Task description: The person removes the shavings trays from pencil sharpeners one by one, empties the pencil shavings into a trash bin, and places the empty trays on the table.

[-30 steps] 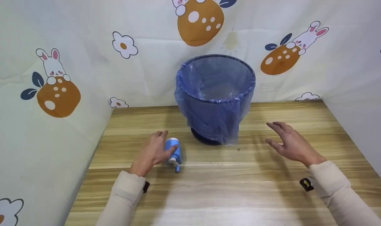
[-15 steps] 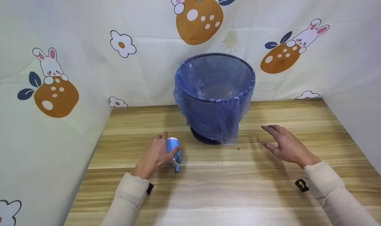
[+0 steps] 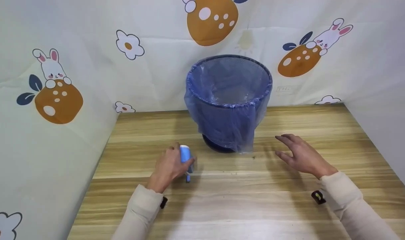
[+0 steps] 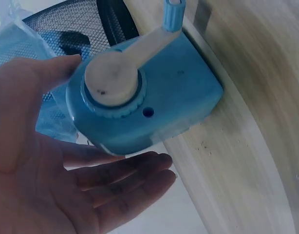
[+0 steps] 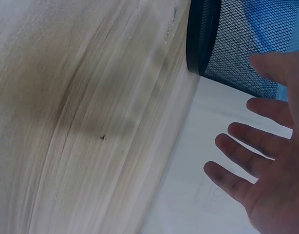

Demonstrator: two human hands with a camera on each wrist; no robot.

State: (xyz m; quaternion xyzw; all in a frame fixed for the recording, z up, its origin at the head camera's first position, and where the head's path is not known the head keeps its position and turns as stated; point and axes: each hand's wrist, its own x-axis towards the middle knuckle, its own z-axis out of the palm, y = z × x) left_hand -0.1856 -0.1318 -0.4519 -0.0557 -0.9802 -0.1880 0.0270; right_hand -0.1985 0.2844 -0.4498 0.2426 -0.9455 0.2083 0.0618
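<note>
Left hand (image 3: 170, 165): it is bracketing a blue device (image 4: 171, 92), thumb on one side, fingers on the other.
Left grip: thumb and fingers are standing apart, the fingers fairly straight; we aren't managing to tell whether they are pressing on the body.
Blue device: we are finding it on the wooden table (image 3: 242, 203), left of the bin (image 5: 230, 46) and just beside the left palm.
Crank (image 4: 152, 47): it is projecting from a pale round hub (image 4: 110, 78) and ending in a blue knob (image 4: 174, 18); in the head view we are seeing this knob pointing toward the person.
Right hand (image 3: 304, 155): it is hovering over the table, right of the bin and well apart from the device.
Right grip: its fingers are spreading, holding nothing.
Bin: it is standing near the back wall (image 3: 162, 83), its dark mesh showing.
Bag (image 3: 227, 128): translucent blue plastic is lining the bin and draping outside its rim.
Sleeves (image 3: 344, 193): cream cuffs are covering both wrists.
Wall print: rabbits (image 3: 54, 68) are leaning over orange fruits (image 3: 59, 103).
</note>
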